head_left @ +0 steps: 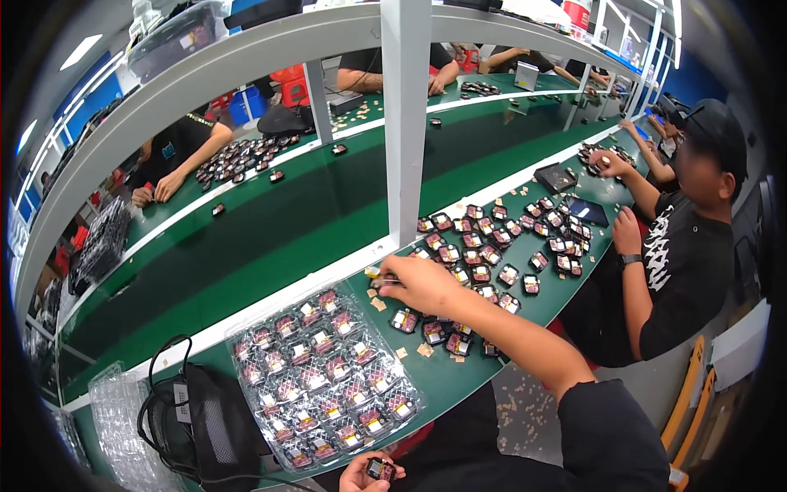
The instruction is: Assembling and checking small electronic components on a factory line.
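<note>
"Fingers of the left hand (356,476) are doing what, down at the lower edge?"

"They are clamping on a small black module (381,469); the thumb and fingertips are curling round its edges, and its face is showing between them."

"And the right hand (426,283)?"

"It is reaching over the green bench (443,395) near the foot of a white post (404,123), its fingers bending inward. A small yellow-and-white item (373,271) is sitting right at the fingertips, but the view is showing it too small to tell whether they are gripping or only touching it."

"Where are the other modules lying?"

"A loose heap (508,234) is spreading on both sides of the right forearm. A clear tray (420,402) is carrying more in rows, its near edge lying just beside the left hand."

"What else is sharing the bench?"

"Pale scraps (425,350) are dotting it among the modules. Left of the tray a black mesh-panelled bag (220,426) is resting with a cable, and clear empty-looking trays (123,422) are lying beyond."

"And the room?"

"A dark green conveyor (246,262) is stretching past the post. People are sitting along its far side; a co-worker (684,238) in a black cap is sitting at the right. Pale bits are littering the floor (529,410)."
</note>
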The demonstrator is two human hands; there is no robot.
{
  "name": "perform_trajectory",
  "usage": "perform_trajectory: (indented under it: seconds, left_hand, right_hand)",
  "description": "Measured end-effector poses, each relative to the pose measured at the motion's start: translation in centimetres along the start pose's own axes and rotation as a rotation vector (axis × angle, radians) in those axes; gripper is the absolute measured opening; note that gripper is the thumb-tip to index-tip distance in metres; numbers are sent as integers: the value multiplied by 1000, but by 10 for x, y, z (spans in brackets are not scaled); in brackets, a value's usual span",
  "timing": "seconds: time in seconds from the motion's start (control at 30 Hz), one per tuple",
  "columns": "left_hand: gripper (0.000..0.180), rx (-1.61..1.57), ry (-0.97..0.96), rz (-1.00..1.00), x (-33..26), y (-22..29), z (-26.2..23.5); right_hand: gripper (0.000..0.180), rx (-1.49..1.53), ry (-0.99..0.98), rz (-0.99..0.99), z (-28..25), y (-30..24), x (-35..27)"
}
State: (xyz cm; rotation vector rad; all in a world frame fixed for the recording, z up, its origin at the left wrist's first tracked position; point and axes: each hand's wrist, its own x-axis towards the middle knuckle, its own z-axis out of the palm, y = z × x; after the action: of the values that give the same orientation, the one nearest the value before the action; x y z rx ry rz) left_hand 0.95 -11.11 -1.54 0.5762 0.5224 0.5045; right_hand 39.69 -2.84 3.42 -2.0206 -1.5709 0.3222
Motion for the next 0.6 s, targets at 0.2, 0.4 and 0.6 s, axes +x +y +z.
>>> perform_trajectory:
  seconds: [0.2,0.4,0.6]
  left_hand:
    - [60,-5,19,54,-8,1,0]
    - [57,-36,10,41,-10,-2,-6]
    - [56,-9,8,28,-10,-4,-7]
  right_hand:
    - [19,217,388,-7,-15,26,19]
    - [42,-272,515,-14,-36,125,30]
    - [61,-358,87,-30,-32,104,10]
